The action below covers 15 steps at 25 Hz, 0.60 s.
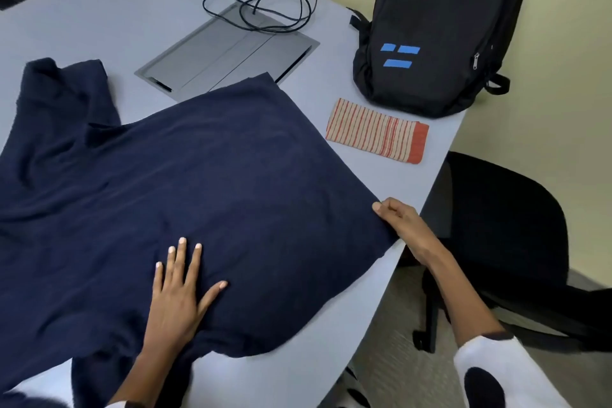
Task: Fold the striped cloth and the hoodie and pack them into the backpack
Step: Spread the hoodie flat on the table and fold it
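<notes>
Your backpack [440, 26] reads "FGEAR" in blue on its upper front, with three blue bars lower down. It lies at the table's [99, 20] far right corner, front face up, the zip pull on its right side hanging; you cannot see inside it. Just in front of it, near the table's right edge, your striped cloth [376, 135] lies folded into a narrow strip with an orange band at one end. The navy hoodie [205, 192] spreads across the near half of the table, reaching the near right edge. Your left hand [178, 295] lies flat on it, fingers spread, pressing the fabric down. Your right hand [402, 225] pinches the hoodie's right corner at the table's edge, fingers curled together around the cloth.
</notes>
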Each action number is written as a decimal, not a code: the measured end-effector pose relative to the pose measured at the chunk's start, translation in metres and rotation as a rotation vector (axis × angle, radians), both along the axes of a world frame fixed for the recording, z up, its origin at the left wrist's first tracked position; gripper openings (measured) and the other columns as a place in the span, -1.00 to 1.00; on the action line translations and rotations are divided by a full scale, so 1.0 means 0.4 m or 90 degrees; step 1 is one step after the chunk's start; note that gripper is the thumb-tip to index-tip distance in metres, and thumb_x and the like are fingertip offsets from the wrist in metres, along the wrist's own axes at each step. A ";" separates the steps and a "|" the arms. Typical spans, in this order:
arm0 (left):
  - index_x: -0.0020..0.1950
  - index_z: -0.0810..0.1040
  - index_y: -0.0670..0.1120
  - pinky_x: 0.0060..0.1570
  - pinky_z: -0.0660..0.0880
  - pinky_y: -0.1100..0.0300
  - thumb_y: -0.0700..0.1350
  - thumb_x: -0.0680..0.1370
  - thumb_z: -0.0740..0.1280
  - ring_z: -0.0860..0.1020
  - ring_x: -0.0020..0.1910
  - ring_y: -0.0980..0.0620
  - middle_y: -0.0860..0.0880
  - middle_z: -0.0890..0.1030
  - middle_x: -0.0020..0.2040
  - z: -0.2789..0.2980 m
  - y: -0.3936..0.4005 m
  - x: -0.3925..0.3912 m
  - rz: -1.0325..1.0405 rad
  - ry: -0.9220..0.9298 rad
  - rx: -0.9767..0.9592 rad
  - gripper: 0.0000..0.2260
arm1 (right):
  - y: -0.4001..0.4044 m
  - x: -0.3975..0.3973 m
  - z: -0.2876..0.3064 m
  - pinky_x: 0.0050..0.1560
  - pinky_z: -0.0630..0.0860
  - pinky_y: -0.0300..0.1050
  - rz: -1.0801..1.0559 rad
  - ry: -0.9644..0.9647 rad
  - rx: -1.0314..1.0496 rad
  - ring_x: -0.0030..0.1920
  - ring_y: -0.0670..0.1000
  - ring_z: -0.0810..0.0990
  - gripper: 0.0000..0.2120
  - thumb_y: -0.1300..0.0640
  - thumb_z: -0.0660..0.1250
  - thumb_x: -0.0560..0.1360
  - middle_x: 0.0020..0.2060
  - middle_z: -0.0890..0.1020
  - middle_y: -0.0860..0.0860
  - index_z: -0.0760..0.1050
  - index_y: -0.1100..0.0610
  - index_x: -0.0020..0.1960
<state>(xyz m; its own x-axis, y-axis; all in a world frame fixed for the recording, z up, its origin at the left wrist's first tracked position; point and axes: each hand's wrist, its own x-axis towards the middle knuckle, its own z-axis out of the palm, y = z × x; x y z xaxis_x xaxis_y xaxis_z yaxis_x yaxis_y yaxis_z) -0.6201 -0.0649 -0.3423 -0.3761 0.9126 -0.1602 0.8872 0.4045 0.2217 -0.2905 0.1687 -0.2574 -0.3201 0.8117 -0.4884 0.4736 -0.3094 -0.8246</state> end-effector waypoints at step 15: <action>0.55 0.01 -0.03 0.42 -0.10 -0.26 0.51 0.40 -0.21 -0.08 0.52 -0.20 -0.16 -0.06 0.56 0.009 0.062 0.157 0.043 -0.011 -0.071 -0.12 | -0.070 -0.107 -0.080 0.41 0.25 0.00 0.171 -0.404 0.391 0.42 0.14 0.25 -0.48 0.02 0.30 0.55 0.41 0.30 0.15 0.29 0.14 0.45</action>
